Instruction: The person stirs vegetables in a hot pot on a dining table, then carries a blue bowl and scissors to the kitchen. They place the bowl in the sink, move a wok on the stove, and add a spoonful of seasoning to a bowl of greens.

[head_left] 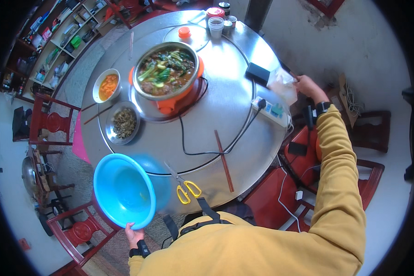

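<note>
My left hand grips the near rim of a light blue plastic basin, which is tilted over the table's near left edge. A little liquid seems to lie in its bottom. At the right edge of the table, my right hand pinches a crumpled, translucent plastic bag. A black box-shaped object lies beside the bag. Just nearer is a white power strip with a black plug in it. Scissors with yellow handles rest on the tabletop right of the basin.
An orange electric pot full of greens and broth stands on the round metal table; its black cord crosses the top. Left of it are a white bowl and a metal plate of food. Brown chopsticks lie nearer. Red chairs surround the table.
</note>
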`<state>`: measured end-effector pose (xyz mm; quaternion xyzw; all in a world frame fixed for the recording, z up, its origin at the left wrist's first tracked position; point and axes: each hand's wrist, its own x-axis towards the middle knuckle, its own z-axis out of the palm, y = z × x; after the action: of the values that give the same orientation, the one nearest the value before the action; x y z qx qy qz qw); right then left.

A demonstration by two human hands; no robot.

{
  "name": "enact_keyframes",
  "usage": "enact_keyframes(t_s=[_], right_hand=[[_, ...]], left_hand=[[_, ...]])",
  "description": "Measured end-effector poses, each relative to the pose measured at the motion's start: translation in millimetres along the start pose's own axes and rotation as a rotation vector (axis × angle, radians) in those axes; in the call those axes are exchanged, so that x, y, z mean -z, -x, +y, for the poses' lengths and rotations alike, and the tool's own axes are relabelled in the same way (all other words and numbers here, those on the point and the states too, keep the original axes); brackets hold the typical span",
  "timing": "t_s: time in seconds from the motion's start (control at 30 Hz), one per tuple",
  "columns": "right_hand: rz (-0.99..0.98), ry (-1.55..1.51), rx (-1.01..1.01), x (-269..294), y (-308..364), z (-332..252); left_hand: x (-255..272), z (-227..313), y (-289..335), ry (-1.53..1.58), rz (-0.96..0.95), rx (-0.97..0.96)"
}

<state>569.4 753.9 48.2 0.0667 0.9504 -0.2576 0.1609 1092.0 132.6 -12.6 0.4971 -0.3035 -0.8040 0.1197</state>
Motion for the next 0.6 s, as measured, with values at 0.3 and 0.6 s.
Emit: enact_keyframes(t_s=[0.3, 0.6], right_hand=[[0.414, 0.249, 0.122, 17, -90, -89], [0.490, 0.290, 0.146, -12, -143, -118]], left_hand=[[-10, -1, 7, 0.066, 0.025, -0.003], [-10, -2, 9, 0.058, 0.099, -0.009]])
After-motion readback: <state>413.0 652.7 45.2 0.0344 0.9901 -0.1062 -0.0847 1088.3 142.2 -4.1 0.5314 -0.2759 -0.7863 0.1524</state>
